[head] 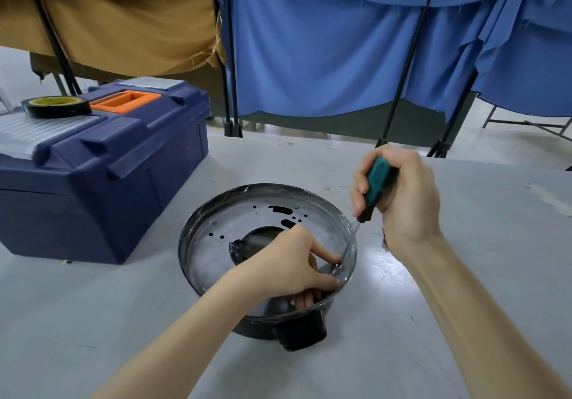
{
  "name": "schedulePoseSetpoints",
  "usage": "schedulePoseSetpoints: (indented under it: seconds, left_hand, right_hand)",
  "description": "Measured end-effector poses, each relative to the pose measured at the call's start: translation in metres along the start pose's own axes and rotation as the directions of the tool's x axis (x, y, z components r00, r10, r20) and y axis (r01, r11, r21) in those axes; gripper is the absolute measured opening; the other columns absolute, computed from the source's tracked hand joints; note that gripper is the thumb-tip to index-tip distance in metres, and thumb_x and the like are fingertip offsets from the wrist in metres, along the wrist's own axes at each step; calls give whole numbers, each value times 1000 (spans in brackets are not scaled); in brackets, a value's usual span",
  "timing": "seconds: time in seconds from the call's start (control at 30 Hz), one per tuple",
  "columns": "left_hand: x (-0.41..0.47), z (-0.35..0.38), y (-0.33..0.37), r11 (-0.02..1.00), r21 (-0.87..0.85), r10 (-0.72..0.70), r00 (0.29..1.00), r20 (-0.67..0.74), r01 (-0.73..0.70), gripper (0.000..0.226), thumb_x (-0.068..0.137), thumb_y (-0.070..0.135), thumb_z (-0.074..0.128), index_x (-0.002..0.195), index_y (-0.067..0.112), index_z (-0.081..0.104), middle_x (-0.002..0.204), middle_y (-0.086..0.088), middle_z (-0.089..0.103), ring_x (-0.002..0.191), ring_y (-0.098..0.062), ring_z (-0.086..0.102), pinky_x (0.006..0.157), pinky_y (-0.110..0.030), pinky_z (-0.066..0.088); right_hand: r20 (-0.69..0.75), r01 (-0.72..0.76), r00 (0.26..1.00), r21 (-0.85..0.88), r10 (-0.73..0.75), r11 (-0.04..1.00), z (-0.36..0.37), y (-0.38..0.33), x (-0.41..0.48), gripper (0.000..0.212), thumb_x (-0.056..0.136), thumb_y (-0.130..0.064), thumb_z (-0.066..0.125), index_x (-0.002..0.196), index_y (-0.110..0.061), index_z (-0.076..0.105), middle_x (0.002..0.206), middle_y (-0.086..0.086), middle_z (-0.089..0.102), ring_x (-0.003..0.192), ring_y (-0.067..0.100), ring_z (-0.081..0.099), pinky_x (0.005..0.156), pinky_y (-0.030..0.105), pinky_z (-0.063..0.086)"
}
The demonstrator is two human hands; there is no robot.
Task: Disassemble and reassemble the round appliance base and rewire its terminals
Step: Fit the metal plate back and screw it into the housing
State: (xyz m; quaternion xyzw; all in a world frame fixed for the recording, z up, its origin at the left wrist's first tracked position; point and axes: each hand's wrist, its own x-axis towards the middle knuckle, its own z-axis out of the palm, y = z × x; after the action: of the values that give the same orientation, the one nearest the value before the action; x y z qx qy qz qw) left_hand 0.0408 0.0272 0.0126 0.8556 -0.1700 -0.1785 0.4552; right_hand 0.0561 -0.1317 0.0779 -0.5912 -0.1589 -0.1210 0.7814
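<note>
The stiff, likely slick base point(210, 244) is held at the rim under the curled left hand point(291, 264); the screwdriver point(378, 182) is gripped in the right hand point(405, 200).

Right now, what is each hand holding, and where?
Right hand grips the screwdriver by its handle; left hand grips the round base at its rim.

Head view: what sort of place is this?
Probably a makeshift workshop booth: a grey work table, a navy plastic toolbox bearing a black tape roll, and blue cloth curtains hung behind.
</note>
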Motion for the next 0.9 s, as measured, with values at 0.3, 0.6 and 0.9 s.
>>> schedulePoseSetpoints:
  seconds: [0.3,0.6,0.9]
  left_hand:
    - [2,-14,33,944,-126,259,921,-291,-305,36,66,28,89,93,12,73,79,-7,71,72,-14,65,71,-31,53]
    - [1,-8,40,883,-306,311,933,-183,-355,10,92,13,66,85,11,72,82,-9,75,79,-22,72,74,-23,55]
    - [4,-7,42,864,-326,288,907,-308,-385,20,78,12,81,92,2,70,83,-11,74,75,-24,74,73,-33,60]
  right_hand:
    - [216,321,947,-555,-239,767,4,-7,-17,23,91,-32,60,86,-11,69,68,-4,65,67,18,63,66,31,53]
    - [227,351,936,-630,-268,692,3,-17,-19,26,86,-42,70,90,-16,75,86,-10,71,97,11,61,86,24,48]
    - [138,341,936,-580,-324,740,-4,-13,-23,18,79,-10,80,93,-17,72,88,-7,73,87,15,69,86,39,56]
